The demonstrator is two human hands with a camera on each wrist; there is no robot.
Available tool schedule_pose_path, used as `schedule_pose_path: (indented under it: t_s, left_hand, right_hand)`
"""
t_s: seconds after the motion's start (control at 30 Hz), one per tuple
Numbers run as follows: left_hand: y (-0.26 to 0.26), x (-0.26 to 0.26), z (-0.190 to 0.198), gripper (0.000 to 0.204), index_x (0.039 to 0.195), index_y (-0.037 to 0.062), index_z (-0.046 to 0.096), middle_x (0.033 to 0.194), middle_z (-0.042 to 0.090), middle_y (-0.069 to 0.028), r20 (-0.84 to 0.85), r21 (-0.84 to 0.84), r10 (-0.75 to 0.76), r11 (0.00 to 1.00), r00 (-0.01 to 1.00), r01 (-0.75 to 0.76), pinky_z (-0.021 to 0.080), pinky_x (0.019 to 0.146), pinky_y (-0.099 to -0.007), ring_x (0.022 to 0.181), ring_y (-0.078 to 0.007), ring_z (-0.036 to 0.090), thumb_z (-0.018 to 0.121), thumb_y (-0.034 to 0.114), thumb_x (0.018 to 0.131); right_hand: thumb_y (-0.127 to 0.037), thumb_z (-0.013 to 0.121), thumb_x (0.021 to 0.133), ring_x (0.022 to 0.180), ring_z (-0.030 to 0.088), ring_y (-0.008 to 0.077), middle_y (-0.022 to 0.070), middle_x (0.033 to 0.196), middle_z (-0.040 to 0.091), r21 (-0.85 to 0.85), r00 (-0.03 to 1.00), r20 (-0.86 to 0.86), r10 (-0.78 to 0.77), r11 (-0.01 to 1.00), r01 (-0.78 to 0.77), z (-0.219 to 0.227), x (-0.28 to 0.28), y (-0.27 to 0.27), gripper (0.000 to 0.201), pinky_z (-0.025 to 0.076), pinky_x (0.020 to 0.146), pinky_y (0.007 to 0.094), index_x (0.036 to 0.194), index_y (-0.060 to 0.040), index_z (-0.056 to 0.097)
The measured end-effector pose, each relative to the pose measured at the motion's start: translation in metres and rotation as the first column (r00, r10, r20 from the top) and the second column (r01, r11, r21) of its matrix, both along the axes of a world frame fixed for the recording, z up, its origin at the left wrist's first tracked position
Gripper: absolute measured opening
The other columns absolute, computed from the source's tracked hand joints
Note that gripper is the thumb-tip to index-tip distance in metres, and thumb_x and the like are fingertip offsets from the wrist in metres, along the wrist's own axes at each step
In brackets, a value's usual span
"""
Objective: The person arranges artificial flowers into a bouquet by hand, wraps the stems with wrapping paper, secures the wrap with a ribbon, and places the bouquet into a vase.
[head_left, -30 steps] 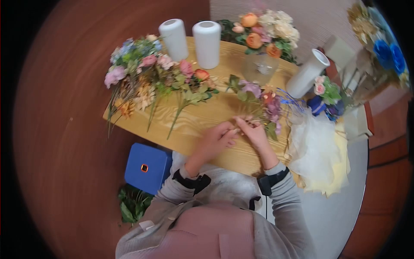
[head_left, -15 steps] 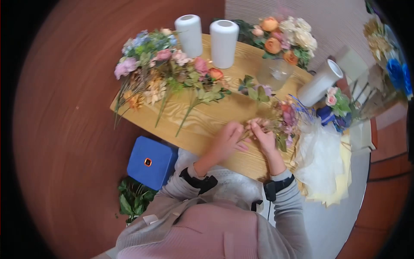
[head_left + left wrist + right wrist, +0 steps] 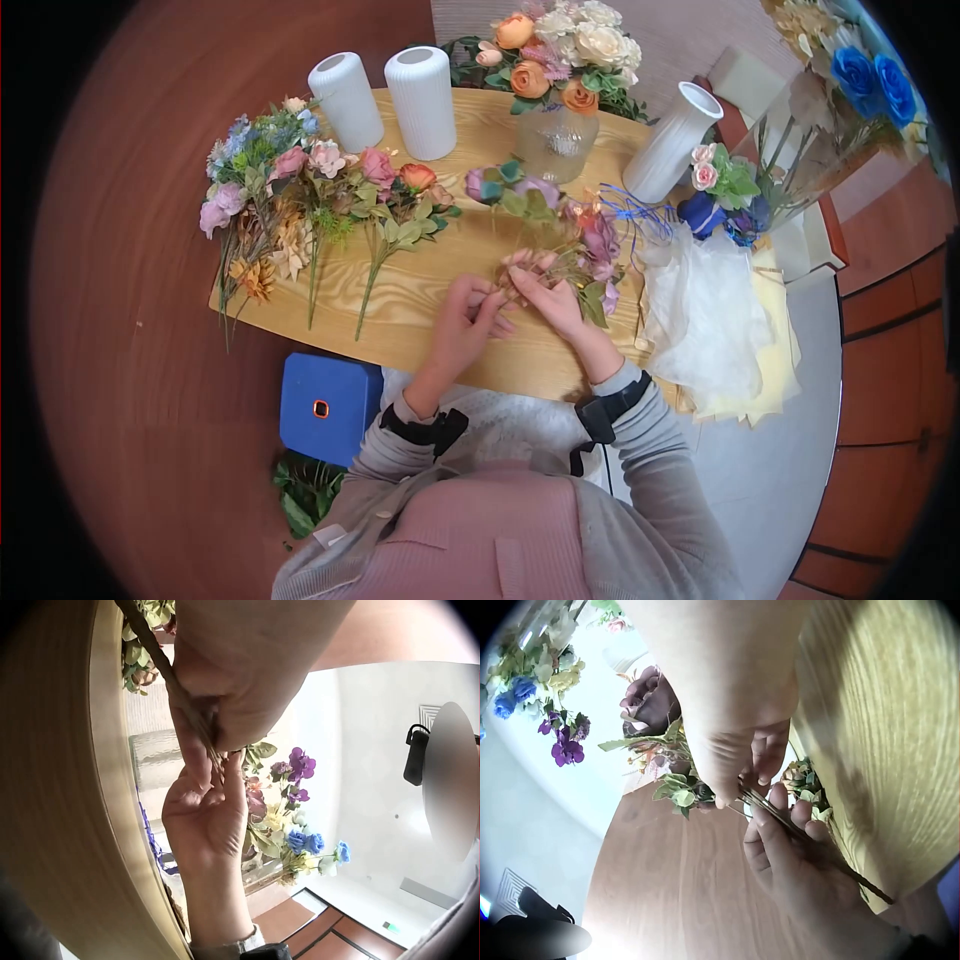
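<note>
A bunch of artificial purple flowers (image 3: 600, 240) lies to the right, above my hands, its blooms spread over the wooden table (image 3: 420, 275). The right hand (image 3: 548, 292) pinches its thin stems between thumb and fingers, just below the leaves. Close by on the left, the left hand (image 3: 463, 322) holds the lower stem, thumb against fingers. That brown stem (image 3: 864, 883) sticks out past the left hand in the right wrist view, where a dark purple rose (image 3: 652, 705) shows beyond the right hand. Fingertips of both hands nearly meet in the left wrist view.
Several flower stems (image 3: 375, 265) lie at the table's left. Two white vases (image 3: 421, 105) stand behind, and a third white vase (image 3: 665, 150) leans at right. A glass vase (image 3: 560, 145) holds orange and cream flowers. White netting (image 3: 695, 310) covers the right edge; a blue stool (image 3: 325, 405) stands below.
The head view swung right and back left. My left hand slid a little away along the stem, then came back nearer the right hand, which kept its pinch. The bunch's upper blooms shifted slightly.
</note>
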State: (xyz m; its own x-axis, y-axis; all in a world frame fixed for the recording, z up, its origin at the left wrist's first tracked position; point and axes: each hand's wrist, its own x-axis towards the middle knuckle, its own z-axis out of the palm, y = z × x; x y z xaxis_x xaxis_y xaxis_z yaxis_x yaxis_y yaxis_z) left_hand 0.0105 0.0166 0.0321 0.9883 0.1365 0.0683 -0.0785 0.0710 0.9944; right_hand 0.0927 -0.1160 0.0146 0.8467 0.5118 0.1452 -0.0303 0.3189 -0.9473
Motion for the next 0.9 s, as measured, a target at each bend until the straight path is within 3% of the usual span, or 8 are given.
schedule_pose_path:
  t_s: [0.1,0.23,0.3,0.43,0.7,0.9]
  left_hand:
    - [0.003,0.002,-0.008,0.011,0.094,0.0029,0.038,0.076,0.061,-0.0107,0.033,-0.045,0.052,0.998,0.998,-0.050,0.049,0.047,-0.0209,0.059,-0.0150,0.063,0.049,0.004,0.091]
    - [0.003,0.002,-0.006,0.011,0.094,0.0028,0.038,0.074,0.059,-0.0087,0.032,-0.058,0.072,0.996,0.997,-0.070,0.048,0.047,-0.0198,0.059,-0.0135,0.063,0.049,0.005,0.091]
    - [0.003,0.002,-0.008,0.011,0.093,0.0028,0.038,0.074,0.060,-0.0090,0.026,-0.039,0.076,0.996,0.997,-0.075,0.048,0.047,-0.0194,0.060,-0.0135,0.063,0.049,0.005,0.091]
    - [0.005,0.002,-0.012,0.011,0.096,0.0017,0.041,0.079,0.061,-0.0086,0.024,-0.069,0.068,0.995,0.997,-0.066,0.050,0.048,-0.0203,0.062,-0.0136,0.064,0.051,0.004,0.091]
    - [0.003,0.000,-0.007,0.016,0.105,0.0025,0.041,0.081,0.062,-0.0103,-0.005,-0.041,0.068,0.997,0.998,-0.068,0.049,0.048,-0.0200,0.062,-0.0142,0.064,0.049,0.005,0.091]
    - [0.001,-0.001,-0.007,0.016,0.104,0.0029,0.040,0.081,0.063,-0.0096,0.062,0.014,0.076,0.997,0.995,-0.077,0.047,0.044,-0.0198,0.061,-0.0143,0.064,0.049,0.004,0.091]
  right_hand:
    - [-0.015,0.058,0.089,0.066,0.054,0.0048,0.0005,0.082,0.059,-0.046,0.993,0.066,0.094,0.995,-0.091,0.001,0.003,-0.003,0.021,0.042,0.055,0.0179,0.104,-0.0018,0.055]
    - [-0.015,0.058,0.088,0.069,0.057,0.0064,0.0038,0.090,0.061,-0.120,0.993,0.015,0.121,0.986,-0.118,-0.001,0.005,-0.004,0.021,0.046,0.058,0.0195,0.104,-0.0009,0.054]
    - [-0.015,0.058,0.089,0.071,0.058,0.0071,0.0075,0.098,0.062,-0.022,0.996,-0.011,0.087,0.996,-0.087,-0.002,0.003,-0.002,0.020,0.048,0.061,0.0208,0.102,-0.0004,0.055]
    - [-0.016,0.058,0.089,0.073,0.059,0.0075,0.0096,0.104,0.062,-0.005,0.995,-0.001,0.099,0.995,-0.099,-0.006,0.005,-0.004,0.020,0.050,0.063,0.0217,0.100,-0.0003,0.054]
    - [-0.020,0.059,0.089,0.064,0.055,0.0058,0.0010,0.076,0.060,-0.142,0.993,0.042,0.109,0.985,-0.102,0.009,0.003,-0.005,0.027,0.045,0.056,0.0186,0.107,0.0000,0.059]
    - [-0.021,0.057,0.089,0.060,0.053,0.0041,-0.0004,0.071,0.058,-0.140,0.988,0.045,0.148,0.980,-0.140,0.005,0.005,-0.004,0.028,0.043,0.051,0.0180,0.107,-0.0002,0.060]
